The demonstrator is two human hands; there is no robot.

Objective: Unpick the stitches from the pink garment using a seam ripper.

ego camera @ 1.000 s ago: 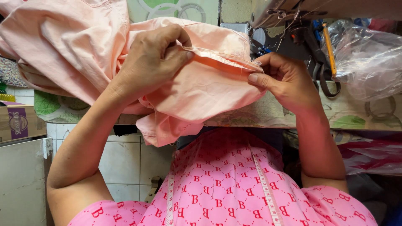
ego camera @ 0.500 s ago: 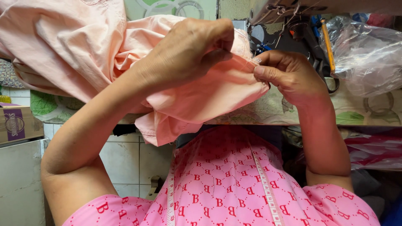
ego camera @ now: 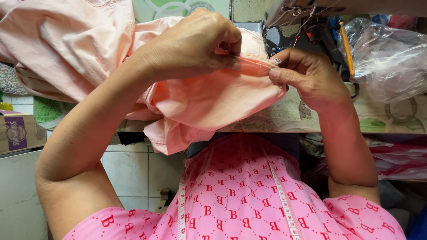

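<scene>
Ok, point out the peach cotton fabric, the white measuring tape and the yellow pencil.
peach cotton fabric [ego camera: 213, 100]: head view, bunched middle fold.
white measuring tape [ego camera: 284, 204]: head view, strip over the pink shirt.
yellow pencil [ego camera: 346, 50]: head view, mid shaft.

- Peach garment: thin woven cloth, matt, softly creased, with a stitched seam along the folded edge pinched between the left hand and right hand.
- Surface: smooth covering with a faded printed pattern, slight sheen.
- Plastic bag: clear film, glossy and crinkled.
- Sewing machine: dull grey metal.
- Cardboard box: matt brown card.
- Measuring tape: pale flexible strip, smooth.
- Floor tiles: glazed, off-white.
</scene>
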